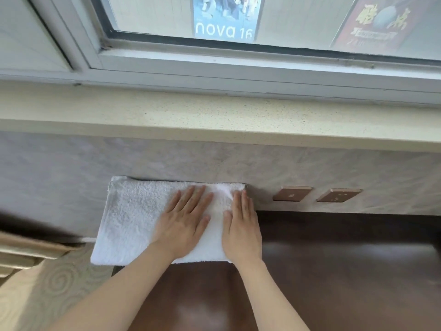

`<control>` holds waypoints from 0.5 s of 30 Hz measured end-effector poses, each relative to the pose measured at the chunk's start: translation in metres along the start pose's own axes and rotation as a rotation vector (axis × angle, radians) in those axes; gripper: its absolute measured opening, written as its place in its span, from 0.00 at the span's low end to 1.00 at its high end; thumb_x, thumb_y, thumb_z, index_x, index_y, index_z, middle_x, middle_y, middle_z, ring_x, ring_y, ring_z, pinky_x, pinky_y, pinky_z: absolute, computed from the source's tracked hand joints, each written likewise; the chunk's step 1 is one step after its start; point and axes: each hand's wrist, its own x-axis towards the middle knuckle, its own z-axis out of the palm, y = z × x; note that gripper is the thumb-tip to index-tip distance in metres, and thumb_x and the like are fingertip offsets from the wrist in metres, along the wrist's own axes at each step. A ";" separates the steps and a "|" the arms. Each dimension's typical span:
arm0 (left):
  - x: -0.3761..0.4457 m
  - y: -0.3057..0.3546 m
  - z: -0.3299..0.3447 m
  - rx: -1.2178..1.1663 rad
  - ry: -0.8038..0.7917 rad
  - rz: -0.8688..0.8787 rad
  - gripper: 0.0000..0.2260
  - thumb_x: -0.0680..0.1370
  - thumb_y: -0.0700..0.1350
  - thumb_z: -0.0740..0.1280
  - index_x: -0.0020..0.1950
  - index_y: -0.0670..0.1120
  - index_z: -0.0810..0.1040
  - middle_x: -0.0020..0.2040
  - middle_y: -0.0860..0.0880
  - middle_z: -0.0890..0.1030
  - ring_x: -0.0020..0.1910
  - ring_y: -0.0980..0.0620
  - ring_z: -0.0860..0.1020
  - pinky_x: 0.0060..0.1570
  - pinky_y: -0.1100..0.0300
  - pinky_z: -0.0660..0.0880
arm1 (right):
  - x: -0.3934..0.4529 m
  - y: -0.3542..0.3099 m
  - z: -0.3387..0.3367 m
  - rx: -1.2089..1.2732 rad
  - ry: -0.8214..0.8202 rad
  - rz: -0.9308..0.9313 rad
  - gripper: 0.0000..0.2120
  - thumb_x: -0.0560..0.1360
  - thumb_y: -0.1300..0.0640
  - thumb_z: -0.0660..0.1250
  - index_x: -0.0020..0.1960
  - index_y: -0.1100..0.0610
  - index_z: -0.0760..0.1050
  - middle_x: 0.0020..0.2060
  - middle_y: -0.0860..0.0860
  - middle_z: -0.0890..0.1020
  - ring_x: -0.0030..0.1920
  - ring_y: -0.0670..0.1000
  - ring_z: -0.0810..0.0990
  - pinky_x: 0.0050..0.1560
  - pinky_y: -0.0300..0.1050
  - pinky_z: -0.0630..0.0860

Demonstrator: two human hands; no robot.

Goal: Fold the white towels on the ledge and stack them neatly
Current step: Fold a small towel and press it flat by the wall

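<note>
A folded white towel [130, 218] lies flat on a dark brown wooden surface [334, 271], its far edge against the grey wall and its left part overhanging the surface's left end. My left hand [183, 225] presses flat on the towel's middle with fingers straight and spread. My right hand [241, 229] presses flat along the towel's right edge, fingers straight and together. Neither hand grips the cloth. No other towel is in view.
A cream stone window sill [214, 115] runs above the grey wall, under a window frame [214, 63]. Two bronze wall plates [291, 193] [338, 195] sit right of the towel. Patterned carpet [55, 290] and a beige furniture edge [21, 252] lie at lower left.
</note>
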 end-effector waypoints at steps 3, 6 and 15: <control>-0.022 -0.042 -0.004 -0.018 0.000 -0.109 0.27 0.82 0.63 0.36 0.82 0.58 0.45 0.82 0.56 0.44 0.81 0.54 0.40 0.78 0.52 0.37 | 0.003 -0.003 -0.008 -0.047 0.005 -0.004 0.37 0.76 0.40 0.27 0.82 0.54 0.40 0.81 0.50 0.41 0.81 0.53 0.43 0.80 0.51 0.43; -0.039 -0.074 -0.014 -0.063 -0.004 -0.231 0.30 0.79 0.65 0.34 0.81 0.61 0.42 0.82 0.57 0.42 0.80 0.55 0.39 0.79 0.53 0.36 | -0.001 -0.024 -0.014 -0.250 0.119 0.054 0.35 0.79 0.44 0.31 0.82 0.59 0.47 0.82 0.56 0.47 0.81 0.57 0.47 0.80 0.57 0.44; -0.056 -0.073 -0.014 -0.075 0.000 -0.104 0.28 0.81 0.63 0.38 0.82 0.60 0.49 0.82 0.55 0.47 0.81 0.54 0.42 0.79 0.53 0.39 | -0.004 -0.059 -0.005 -0.318 -0.102 -0.356 0.29 0.82 0.39 0.38 0.82 0.44 0.44 0.81 0.48 0.43 0.81 0.49 0.38 0.79 0.51 0.35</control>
